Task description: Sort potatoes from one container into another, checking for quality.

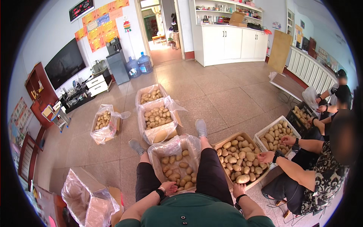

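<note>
Between my legs stands a plastic-lined cardboard box [153,159] with potatoes [183,165] spread over its bottom. My left hand [169,187] hangs over its near left edge, fingers apart, nothing in it. To my right a cardboard box [224,173] is heaped with potatoes [232,160]. At that box's near edge, my right hand [239,190] has its fingertips against a large oblong potato [243,178]; whether it grips the potato is hidden. Across the same box, a co-worker's hand [265,157] reaches in at the potatoes from the right.
A white crate [257,139] and a black crate [289,120] of potatoes stand at the right, beside seated co-workers. Ahead are two lined potato boxes [141,129], with a smaller one [116,124] to their left. A lined box [93,195] sits at my near left.
</note>
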`<state>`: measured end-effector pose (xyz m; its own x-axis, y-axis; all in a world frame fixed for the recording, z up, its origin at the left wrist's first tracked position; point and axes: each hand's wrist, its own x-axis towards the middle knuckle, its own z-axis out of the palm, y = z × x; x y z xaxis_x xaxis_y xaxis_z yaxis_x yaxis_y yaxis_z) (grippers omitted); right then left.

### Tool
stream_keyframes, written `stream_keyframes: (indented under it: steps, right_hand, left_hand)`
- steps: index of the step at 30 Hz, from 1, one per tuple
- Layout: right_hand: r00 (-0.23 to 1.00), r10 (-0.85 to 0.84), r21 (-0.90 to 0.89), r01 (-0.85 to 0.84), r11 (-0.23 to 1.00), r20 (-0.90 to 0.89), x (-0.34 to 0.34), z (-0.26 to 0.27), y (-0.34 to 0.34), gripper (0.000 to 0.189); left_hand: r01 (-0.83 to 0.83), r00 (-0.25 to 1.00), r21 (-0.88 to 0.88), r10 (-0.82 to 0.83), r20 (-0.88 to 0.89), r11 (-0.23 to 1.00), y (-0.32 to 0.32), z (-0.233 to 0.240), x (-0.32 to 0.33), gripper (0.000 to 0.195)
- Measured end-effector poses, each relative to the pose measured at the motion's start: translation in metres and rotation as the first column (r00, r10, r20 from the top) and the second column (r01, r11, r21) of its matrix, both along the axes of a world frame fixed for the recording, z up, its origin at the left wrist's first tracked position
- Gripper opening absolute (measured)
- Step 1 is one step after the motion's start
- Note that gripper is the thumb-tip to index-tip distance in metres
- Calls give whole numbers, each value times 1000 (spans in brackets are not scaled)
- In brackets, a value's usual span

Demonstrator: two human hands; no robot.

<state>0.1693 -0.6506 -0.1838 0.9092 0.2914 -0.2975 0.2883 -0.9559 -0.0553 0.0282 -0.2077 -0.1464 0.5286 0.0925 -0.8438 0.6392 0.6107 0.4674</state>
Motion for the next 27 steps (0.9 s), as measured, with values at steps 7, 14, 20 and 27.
stream_keyframes:
  steps: [7, 14, 20, 27]
  right_hand:
    - [992, 34, -11, -33, 999, 119, 1, -20, -7, 20]
    - [973, -117, 86, 136, 987, -198, 11, 49, 11, 26]
    - [880, -426, 386, 326, 863, 210, 27, 50, 10, 26]
    - [854, -519, 138, 509, 850, 47, 51, 35, 23, 45]
  left_hand:
    - [-15, 995, -52, 21, 99, 999, 6, 7, 14, 27]
    - [-48, 988, 49, 40, 146, 998, 32, 32, 55, 26]
    - [3, 968, 120, -33, 249, 993, 61, 79, 121, 26]
    - [-39, 880, 76, -2, 475, 996, 61, 101, 165, 27]
